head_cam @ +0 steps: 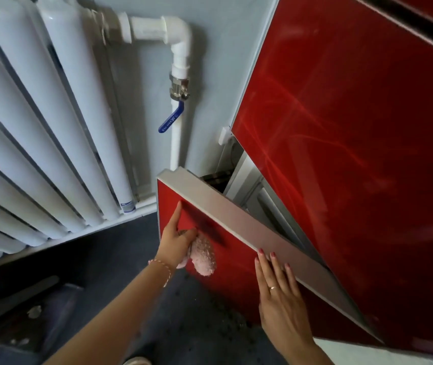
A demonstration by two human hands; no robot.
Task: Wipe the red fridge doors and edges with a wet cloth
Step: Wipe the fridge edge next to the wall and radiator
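Domestic kitchen corner. A glossy red fridge (355,140) fills the frame's right. A white radiator (38,127) and valved heating pipe (178,75) occupy the upper left.

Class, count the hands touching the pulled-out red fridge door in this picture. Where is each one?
2. The left hand holds the pink cloth against the lower door front; the right hand rests on its grey top edge.

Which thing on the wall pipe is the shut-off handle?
Start at the white ribbed radiator on the left; a white plastic pipe runs down beside it. Below its metal valve fitting sticks out a small blue lever handle, the only blue thing there.
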